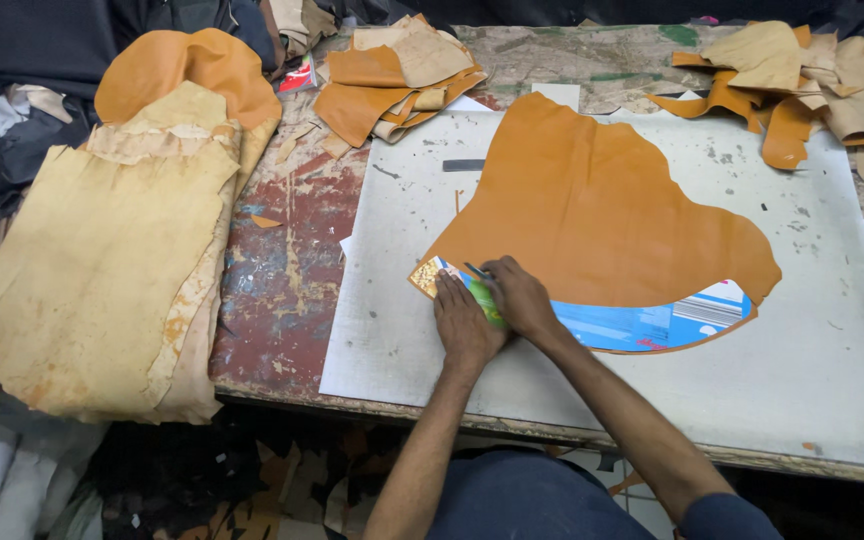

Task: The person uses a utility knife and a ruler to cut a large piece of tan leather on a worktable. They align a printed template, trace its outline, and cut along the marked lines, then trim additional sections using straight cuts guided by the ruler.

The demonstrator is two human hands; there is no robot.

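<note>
Two hands are working at the near-left edge of the big orange leather hide [592, 215], which I'm taking as my landmark. My left hand [464, 325] is pressing flat, fingers spread, pinning a curved blue template [642, 325] under the hide's lower edge so it cannot slide. My right hand [520, 297] is closing around a thin dark cutting tool [477, 270] at that edge. One grey cutting board [832, 350] is lying beneath the hide; two heaps of tan offcuts [397, 75] are sitting beyond it, one folded pale hide stack [102, 260] well left.
</note>
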